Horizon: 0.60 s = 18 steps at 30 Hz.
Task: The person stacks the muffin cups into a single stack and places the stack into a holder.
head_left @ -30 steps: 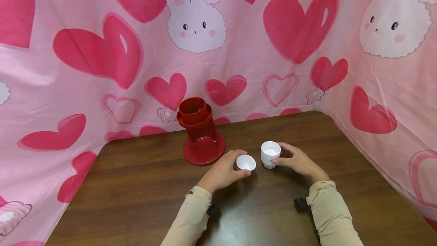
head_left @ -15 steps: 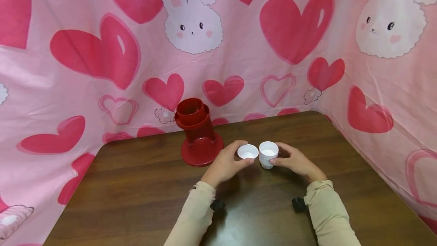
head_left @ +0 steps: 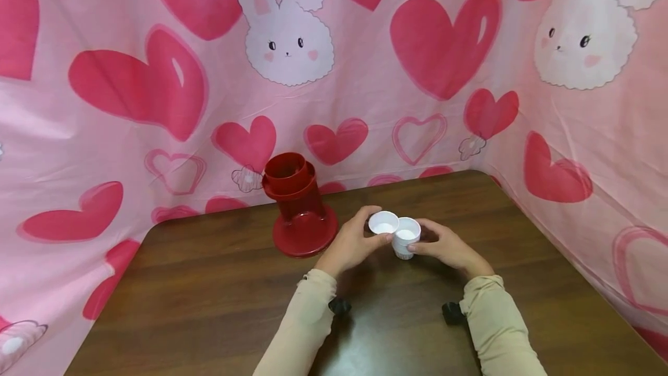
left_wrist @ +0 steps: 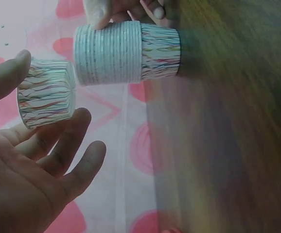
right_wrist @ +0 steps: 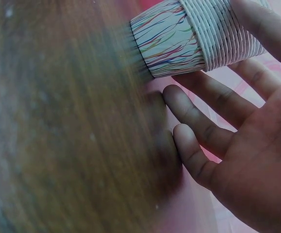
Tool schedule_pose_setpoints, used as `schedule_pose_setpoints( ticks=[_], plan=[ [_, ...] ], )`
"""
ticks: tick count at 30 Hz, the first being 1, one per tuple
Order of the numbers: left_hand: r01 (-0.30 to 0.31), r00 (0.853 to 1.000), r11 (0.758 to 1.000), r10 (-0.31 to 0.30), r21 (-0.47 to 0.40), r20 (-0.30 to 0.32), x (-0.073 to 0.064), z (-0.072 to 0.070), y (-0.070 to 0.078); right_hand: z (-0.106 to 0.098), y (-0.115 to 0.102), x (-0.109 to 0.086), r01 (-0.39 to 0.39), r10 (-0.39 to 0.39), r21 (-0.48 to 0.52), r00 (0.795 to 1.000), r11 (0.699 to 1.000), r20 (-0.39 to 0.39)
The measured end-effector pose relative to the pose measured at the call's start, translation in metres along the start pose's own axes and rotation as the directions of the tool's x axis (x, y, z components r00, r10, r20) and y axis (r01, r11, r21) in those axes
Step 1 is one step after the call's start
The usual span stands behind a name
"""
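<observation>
In the head view my left hand [head_left: 354, 243] pinches a single paper baking cup [head_left: 383, 223] between thumb and fingers, its white inside facing up. Colourful wavy streaks mark the cup's side in the left wrist view. My right hand [head_left: 447, 249] grips a stack of nested baking cups [head_left: 403, 248] standing upright on the wooden table, thumb on the near side. Several rims [left_wrist: 109, 52] are packed tightly above the streaked lowest cup. The single cup is raised beside the stack's top, overlapping its rim in the head view. Part of the stack is behind the right thumb.
A red plastic stand [head_left: 305, 231] with a round base and an open cylinder on top stands left of the hands, near the table's back edge. Pink heart-and-rabbit cloth [head_left: 355, 74] hangs behind and to the right of the wooden table [head_left: 209, 300].
My left hand has lifted the single cup and brought it up and right, close against the top of the stack. My right hand has kept its grip on the stack, which stays in place.
</observation>
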<state>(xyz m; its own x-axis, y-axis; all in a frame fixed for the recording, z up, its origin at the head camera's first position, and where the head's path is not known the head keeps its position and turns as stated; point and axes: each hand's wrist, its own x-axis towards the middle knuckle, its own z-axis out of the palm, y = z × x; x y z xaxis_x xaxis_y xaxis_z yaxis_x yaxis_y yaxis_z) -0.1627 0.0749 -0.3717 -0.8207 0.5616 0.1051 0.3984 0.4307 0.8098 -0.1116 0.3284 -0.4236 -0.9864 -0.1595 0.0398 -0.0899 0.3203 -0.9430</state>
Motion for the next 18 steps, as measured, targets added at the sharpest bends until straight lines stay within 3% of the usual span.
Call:
schedule_pose_setpoints(
  ticks=[10,18],
  plan=[
    [-0.006,0.999,0.989,0.011,-0.150,0.036,0.010,0.006,-0.007,0.001,-0.002,0.003,-0.013,0.013,-0.001,1.000,1.000,0.003],
    [-0.018,0.998,0.983,0.030,-0.184,0.062,0.018,0.011,-0.006,0.002,0.000,0.004,-0.011,0.011,0.002,1.000,1.000,-0.016]
  ],
)
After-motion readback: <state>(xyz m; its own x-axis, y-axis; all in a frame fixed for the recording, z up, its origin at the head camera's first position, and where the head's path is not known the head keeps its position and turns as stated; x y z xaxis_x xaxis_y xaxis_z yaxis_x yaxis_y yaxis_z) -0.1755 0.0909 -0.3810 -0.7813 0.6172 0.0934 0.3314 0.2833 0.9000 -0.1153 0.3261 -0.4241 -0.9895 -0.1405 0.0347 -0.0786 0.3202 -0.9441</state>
